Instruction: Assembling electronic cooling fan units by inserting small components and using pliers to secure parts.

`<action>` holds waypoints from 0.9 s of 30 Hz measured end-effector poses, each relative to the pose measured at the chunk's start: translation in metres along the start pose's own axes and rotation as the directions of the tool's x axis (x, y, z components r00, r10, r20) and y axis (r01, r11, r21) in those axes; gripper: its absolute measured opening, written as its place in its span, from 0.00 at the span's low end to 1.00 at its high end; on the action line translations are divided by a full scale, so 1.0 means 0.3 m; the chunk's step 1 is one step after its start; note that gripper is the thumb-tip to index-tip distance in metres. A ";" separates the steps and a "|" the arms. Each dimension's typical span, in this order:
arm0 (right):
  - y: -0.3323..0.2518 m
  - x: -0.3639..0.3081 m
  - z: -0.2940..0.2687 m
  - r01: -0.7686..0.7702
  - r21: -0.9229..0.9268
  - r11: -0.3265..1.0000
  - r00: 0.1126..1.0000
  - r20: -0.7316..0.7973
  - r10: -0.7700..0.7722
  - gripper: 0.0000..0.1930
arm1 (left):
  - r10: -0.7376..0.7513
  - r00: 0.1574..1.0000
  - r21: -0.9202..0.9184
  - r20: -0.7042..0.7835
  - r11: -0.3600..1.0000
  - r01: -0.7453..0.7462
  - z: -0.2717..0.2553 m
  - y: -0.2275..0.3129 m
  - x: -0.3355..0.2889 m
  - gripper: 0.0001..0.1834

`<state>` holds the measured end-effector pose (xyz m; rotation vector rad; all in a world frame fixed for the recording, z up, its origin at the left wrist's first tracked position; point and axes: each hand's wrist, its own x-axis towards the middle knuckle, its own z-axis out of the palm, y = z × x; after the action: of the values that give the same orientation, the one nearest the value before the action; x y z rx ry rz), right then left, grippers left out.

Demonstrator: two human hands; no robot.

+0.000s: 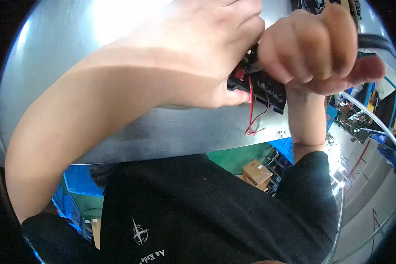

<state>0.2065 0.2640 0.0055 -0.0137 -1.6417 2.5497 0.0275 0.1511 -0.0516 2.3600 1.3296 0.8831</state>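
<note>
A black plastic housing (275,100) with small parts inside lies on the metal table, partly covered by both hands. My left hand (224,39) grips its left side, with the thumb pressed on the near edge and the fingertips out of sight. Red and dark thin wires (251,110) run from the housing toward me, their bare ends on the table. Over the housing's right side my right hand (310,46) is closed, smeared by motion, its thumb pointing right. Whatever its fingers may hold is hidden.
The shiny metal table (176,134) has a curved-looking near edge against my dark shirt. Dark parts (314,6) and a thick black band (375,42) sit at the far right. Below the table are a cardboard box (256,171) and blue crates (81,179).
</note>
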 end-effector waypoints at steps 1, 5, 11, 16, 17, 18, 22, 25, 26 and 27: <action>-0.016 -0.009 0.021 -0.005 -0.009 1.000 1.000 -0.013 0.005 0.25 | 0.012 1.000 -0.010 -0.005 1.000 -0.012 -0.001 0.003 0.010 0.44; -0.074 -0.057 0.069 0.099 -0.443 0.891 0.866 -0.403 -0.296 0.22 | 0.020 0.999 -0.002 0.038 1.000 -0.020 -0.016 0.017 0.035 0.41; -0.067 -0.188 0.004 -0.507 -0.802 0.315 0.773 -0.585 -0.246 0.13 | 0.011 0.997 0.146 -0.078 0.989 0.000 -0.009 0.053 0.077 0.38; -0.029 -0.268 0.095 -0.631 -0.760 0.156 0.724 -0.650 -0.231 0.15 | 0.078 0.984 0.022 -0.159 0.997 -0.076 0.050 0.035 0.092 0.32; -0.011 -0.279 0.102 -0.675 -0.720 0.165 0.665 -0.689 -0.289 0.15 | -0.024 0.980 -0.127 -0.196 0.992 -0.001 0.033 0.047 0.096 0.30; 0.005 -0.286 0.116 -0.713 -0.678 0.179 0.600 -0.723 -0.343 0.15 | -0.132 0.968 -0.275 -0.215 0.959 0.069 0.022 0.055 0.098 0.28; 0.080 -0.258 0.242 -0.759 -0.516 0.396 0.468 -0.856 -0.218 0.14 | -0.401 0.910 -0.227 -0.105 0.901 0.371 -0.057 0.033 0.064 0.31; 0.068 -0.272 0.300 -0.605 -0.478 0.637 0.466 -0.861 -0.204 0.19 | -0.226 0.954 0.122 -0.199 0.960 0.253 -0.034 0.119 0.020 0.50; 0.068 -0.284 0.307 -0.586 -0.526 0.616 0.454 -0.843 -0.288 0.21 | -0.218 0.965 0.221 -0.144 0.944 0.246 -0.038 0.160 0.015 0.56; 0.095 -0.299 0.284 -0.480 -0.544 0.688 0.434 -0.829 -0.352 0.36 | -0.244 0.966 0.304 -0.089 0.917 0.259 -0.043 0.201 0.011 0.57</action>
<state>0.2874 0.1664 0.0105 -1.3156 -1.8829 1.1140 0.0608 0.1212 -0.0089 2.3222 1.8663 0.6997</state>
